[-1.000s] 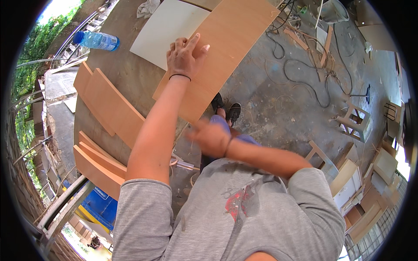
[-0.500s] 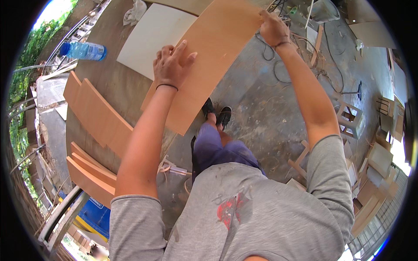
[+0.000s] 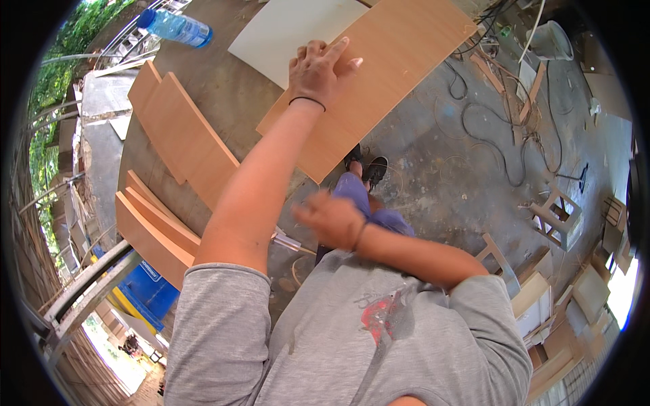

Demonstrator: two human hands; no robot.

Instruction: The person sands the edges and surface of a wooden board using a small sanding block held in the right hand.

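A long wood-grain board lies at the table's edge, its near end and right side jutting past the tabletop. My left hand rests on its left part, fingers spread over the surface. Beneath the board's left side is a white panel, partly covered. My right hand is in front of my body, below the board's near corner and apart from it. Motion blurs its fingers, so whether they hold anything cannot be made out.
Several cut boards lie on the table at left, with narrow strips nearer me. A water bottle lies at the far left. Cables, wood offcuts, a bucket and a stool are on the floor at right.
My right hand has left the board's far right corner and swung back toward my body. My left hand stays on the board. The whole view has shifted.
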